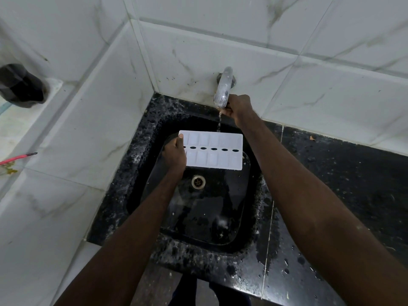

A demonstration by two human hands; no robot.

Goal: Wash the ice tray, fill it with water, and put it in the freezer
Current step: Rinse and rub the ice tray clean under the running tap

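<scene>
Over the back half of the black speckled stone sink (141,195), above and just beyond its drain (198,181), the white rectangular plastic ice tray (213,150) hangs in the air. The left hand (174,154) grips its left short end, thumb on top and fingers curled beneath. The right hand (239,107) reaches to the silvery metal wall tap (224,90) behind the sink, fingers wrapped about its underside, likely on the valve. A thin stream (219,122) falls at the tray's far long edge. To rinse well, I would ease the tray backward until water lands in the cells, then tip it so the water runs off into the sink. The tray's long axis runs left to right across the sink, cells facing up, roughly level.
</scene>
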